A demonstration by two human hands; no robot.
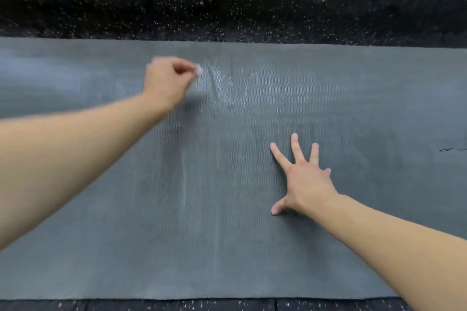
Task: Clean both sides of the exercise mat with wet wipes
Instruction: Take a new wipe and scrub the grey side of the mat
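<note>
A grey exercise mat (227,247) with a wavy ribbed texture lies flat and fills most of the view. My left hand (168,82) is over its far middle part, fingers curled round a small balled-up white wet wipe (199,71) that sticks out past the fingertips. The hand is blurred. Damp shiny streaks show on the mat just right of the wipe. My right hand (300,175) lies flat on the mat nearer to me, fingers spread and straight, pressing down.
Black speckled rubber flooring (227,17) runs beyond the mat's far edge, with a dark baseboard and a pale wall behind it. A strip of the same floor shows below the mat's near edge. A small tear (446,149) marks the mat at the right.
</note>
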